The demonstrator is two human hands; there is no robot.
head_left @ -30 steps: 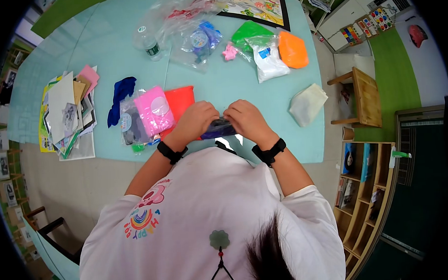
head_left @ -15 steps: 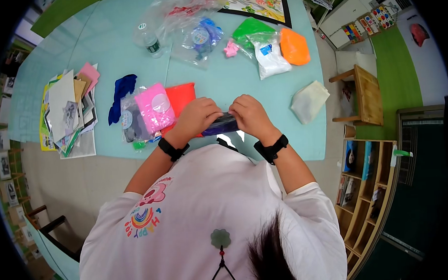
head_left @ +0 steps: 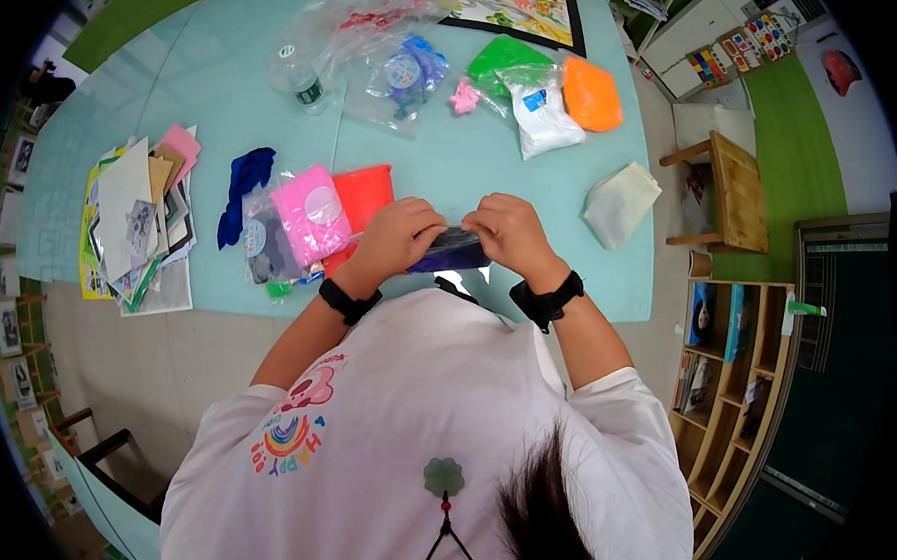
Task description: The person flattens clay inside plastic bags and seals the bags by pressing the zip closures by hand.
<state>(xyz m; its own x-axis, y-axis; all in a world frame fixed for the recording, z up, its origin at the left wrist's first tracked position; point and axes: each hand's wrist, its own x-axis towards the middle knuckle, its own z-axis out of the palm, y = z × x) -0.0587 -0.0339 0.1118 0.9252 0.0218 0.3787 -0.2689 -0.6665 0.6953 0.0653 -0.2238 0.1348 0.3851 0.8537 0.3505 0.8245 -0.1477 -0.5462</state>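
Both hands pinch the top edge of a dark purple plastic packet (head_left: 451, 252) just in front of my chest, at the table's near edge. My left hand (head_left: 398, 234) holds its left corner, and my right hand (head_left: 512, 235) its right corner; the fingers are closed. The packet's lower part shows between the hands; what lies inside cannot be made out. Beside my left hand lie a red packet (head_left: 364, 196), a pink packet (head_left: 311, 214) with a round label, and a dark grey packet (head_left: 266, 246). A dark blue piece (head_left: 243, 194) lies further left.
Papers are stacked on the table's left (head_left: 131, 229). A bottle (head_left: 307, 86), clear plastic bags (head_left: 357, 29), green (head_left: 504, 57), white (head_left: 544, 121) and orange (head_left: 591, 94) packets and a framed picture (head_left: 527, 8) lie at the back. A pale pouch (head_left: 620, 205) sits right.
My hands have moved slightly apart along the packet's top edge, the right one a little to the right. More of the packet shows between them.
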